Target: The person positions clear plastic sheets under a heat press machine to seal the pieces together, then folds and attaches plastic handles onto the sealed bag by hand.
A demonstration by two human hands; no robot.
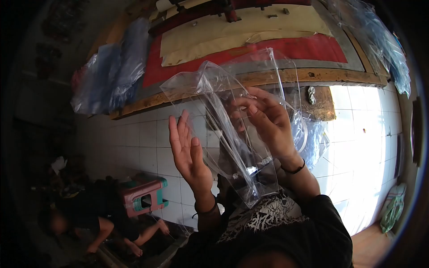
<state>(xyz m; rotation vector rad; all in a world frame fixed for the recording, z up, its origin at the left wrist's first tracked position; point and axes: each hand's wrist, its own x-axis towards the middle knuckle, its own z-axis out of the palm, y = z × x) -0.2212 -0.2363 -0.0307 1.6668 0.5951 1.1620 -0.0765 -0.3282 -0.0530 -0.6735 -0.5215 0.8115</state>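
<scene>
A clear plastic bag (220, 127) with creased seams hangs in front of my chest, its upper edge spread out near the table. Inside or just behind the clear film, I cannot tell which, is my right hand (269, 123); its fingers are curled and its thumb bent in, gripping the film. Upright on the other side is my left hand (187, 154), fingers stretched out and apart, palm towards the bag. Its fingertips are beside the film's left edge; whether they touch it is unclear.
Ahead stands a wood-edged table (250, 81) with a red sheet (308, 48) and tan sheet (250, 33). Plastic stacks lie at its left (111, 73) and right (384, 49). A person (107, 219) sits low at the left, near a pink-and-green stool (145, 196).
</scene>
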